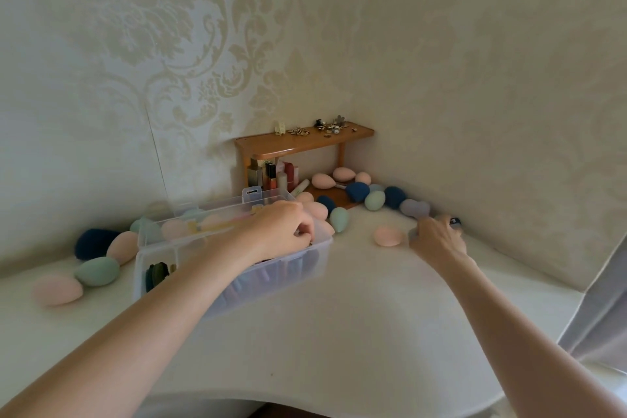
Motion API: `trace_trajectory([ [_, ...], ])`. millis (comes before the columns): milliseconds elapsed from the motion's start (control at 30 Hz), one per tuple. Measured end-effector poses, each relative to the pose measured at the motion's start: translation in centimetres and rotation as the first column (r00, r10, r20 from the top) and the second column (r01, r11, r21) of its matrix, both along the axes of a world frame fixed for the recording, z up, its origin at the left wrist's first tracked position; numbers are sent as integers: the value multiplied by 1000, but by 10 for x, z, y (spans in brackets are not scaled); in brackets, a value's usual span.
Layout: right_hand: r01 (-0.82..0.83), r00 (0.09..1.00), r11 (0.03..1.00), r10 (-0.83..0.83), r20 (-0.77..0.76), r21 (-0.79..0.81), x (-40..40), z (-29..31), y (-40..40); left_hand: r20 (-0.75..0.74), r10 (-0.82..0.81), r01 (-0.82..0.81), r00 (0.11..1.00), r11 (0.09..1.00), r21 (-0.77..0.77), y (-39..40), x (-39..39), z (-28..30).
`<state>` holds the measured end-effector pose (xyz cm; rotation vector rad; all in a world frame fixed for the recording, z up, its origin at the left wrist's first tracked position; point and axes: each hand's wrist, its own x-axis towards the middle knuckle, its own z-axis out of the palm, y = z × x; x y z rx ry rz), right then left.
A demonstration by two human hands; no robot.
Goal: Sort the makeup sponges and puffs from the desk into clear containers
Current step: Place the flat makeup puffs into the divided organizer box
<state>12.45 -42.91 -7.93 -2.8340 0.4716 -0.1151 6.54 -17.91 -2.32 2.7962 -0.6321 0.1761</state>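
Note:
A clear divided container (159, 249) stands on the white desk (339, 316); lavender sponges show through its right wall and pink ones lie in the back. My left hand (281, 231) reaches into the right compartment with fingers curled down; their tips are hidden. My right hand (437, 237) lies near the wall, fingers curled round a lavender-grey sponge (412, 233). A pink puff (388, 236) lies just left of it. Lavender sponges (414, 207), a mint sponge (374, 199) and a navy sponge (394, 197) lie beyond.
Left of the container lie a pink sponge (57, 288), a mint sponge (97, 271) and a navy one (93, 243). A small wooden shelf (305, 142) in the corner holds hair clips on top, cosmetics and sponges below. A grey curtain (604, 316) hangs at right.

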Motion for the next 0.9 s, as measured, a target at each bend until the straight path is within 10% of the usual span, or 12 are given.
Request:
trace_trajectory([
  [600,-337,930,838,223,293,430,-16,26,60,-15,-20,20,1000,999,-26,5,2,-5],
  [900,-408,899,187,254,357,894,-23,24,77,-18,-27,26,999,997,-67,10,3,-6],
])
